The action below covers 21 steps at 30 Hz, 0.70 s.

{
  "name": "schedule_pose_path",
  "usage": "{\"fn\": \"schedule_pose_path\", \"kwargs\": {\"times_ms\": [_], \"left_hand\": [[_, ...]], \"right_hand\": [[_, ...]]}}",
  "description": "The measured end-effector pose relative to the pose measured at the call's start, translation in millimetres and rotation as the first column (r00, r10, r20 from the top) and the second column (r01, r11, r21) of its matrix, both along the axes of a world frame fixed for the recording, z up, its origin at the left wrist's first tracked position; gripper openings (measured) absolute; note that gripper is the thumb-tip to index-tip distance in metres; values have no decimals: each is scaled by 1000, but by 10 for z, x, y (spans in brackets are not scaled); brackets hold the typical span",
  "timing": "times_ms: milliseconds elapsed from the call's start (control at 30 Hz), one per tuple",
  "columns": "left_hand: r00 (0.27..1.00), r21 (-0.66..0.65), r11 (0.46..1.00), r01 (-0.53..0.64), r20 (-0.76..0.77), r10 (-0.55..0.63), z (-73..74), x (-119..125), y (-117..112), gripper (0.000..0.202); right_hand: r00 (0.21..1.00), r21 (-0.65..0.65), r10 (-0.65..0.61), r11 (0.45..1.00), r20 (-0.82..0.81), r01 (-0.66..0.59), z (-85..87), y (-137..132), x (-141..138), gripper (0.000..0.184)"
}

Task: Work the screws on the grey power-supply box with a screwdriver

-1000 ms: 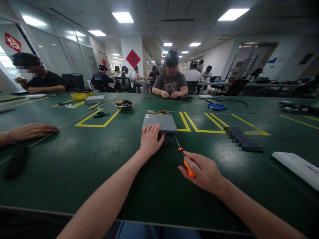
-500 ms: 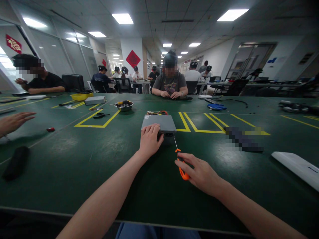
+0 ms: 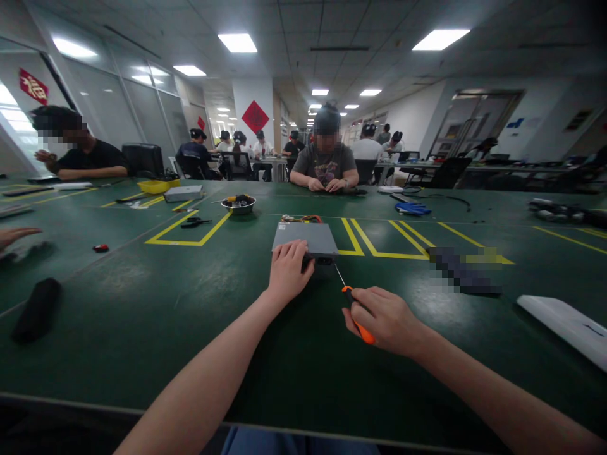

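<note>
A grey metal computer power supply [image 3: 315,237] lies on the green table in front of me, its socket side facing me and coloured wires behind it. My left hand [image 3: 290,268] grips its near left edge, fingers on top and thumb down by the front face. In my right hand [image 3: 385,318], fingers closed around the handle, is an orange and black screwdriver [image 3: 365,333]. Its thin shaft slants up and left, and the tip is at the lower right corner of the power supply's front. Whether the tip sits in a screw is too small to tell.
A metal bowl [image 3: 238,205] of small parts stands beyond, left of the power supply. A black case [image 3: 36,311] lies at left, a white flat device [image 3: 564,325] at right. Blue gloves [image 3: 411,208] lie farther back. A co-worker's hand [image 3: 16,237] reaches in from the left.
My right hand has turned and closed more tightly around the screwdriver, whose handle has swung slightly right. My left hand stays on the power supply. The co-worker's hand at left has drawn back.
</note>
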<state>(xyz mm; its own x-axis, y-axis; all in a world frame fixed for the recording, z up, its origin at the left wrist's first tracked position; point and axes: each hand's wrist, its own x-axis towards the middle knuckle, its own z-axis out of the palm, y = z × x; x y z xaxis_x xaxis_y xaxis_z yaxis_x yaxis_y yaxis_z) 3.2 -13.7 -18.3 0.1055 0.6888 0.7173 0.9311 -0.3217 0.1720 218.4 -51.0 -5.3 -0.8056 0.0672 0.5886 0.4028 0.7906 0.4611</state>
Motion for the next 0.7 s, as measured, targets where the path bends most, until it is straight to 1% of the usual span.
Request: {"fn": "schedule_pose_path", "kwargs": {"times_ms": [100,267,367,467,700], "left_hand": [[1000,10,1000,1,4,-1,-8,-3,5,26],[1000,16,1000,9,5,-9,-10,1,3,25],[1000,16,1000,0,11,0,-10,8,0,28],[1000,14,1000,-2,14,2,-9,14,-1,30],[1000,8,1000,-8,0,8,-4,12,-4,24]], "right_hand": [[999,15,29,999,-23,-28,39,24,-67,11],[991,37,48,998,-127,-43,-2,-11,-136,12],[978,52,102,994,-184,-94,-13,-56,-156,12],[976,14,136,991,-170,-135,-27,-66,-192,9],[978,-27,97,994,-184,-103,-72,-19,-242,7]]}}
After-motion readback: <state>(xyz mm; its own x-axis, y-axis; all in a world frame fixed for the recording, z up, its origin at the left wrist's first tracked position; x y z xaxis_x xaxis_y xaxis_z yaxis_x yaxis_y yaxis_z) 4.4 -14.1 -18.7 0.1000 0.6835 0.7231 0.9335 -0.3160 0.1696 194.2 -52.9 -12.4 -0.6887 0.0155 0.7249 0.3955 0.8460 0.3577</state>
